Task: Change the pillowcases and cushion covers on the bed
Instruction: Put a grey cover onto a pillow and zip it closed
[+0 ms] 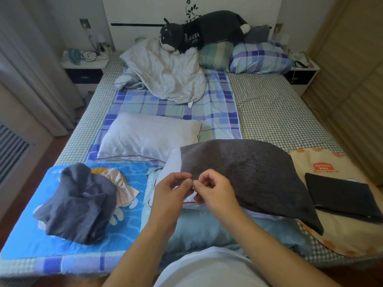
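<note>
A dark grey pillowcase covers most of a white pillow at the foot of the bed; the pillow's left end sticks out. My left hand and my right hand meet at the case's open near edge, each pinching the grey fabric there. A bare white pillow lies just behind, to the left. A crumpled dark grey cover sits on a blue mat at the near left. A folded dark cover lies flat at the right.
A crumpled white quilt, a dark plush cat and blue checked pillows fill the head of the bed. A nightstand stands on the left and another nightstand on the right. A peach blanket lies near right.
</note>
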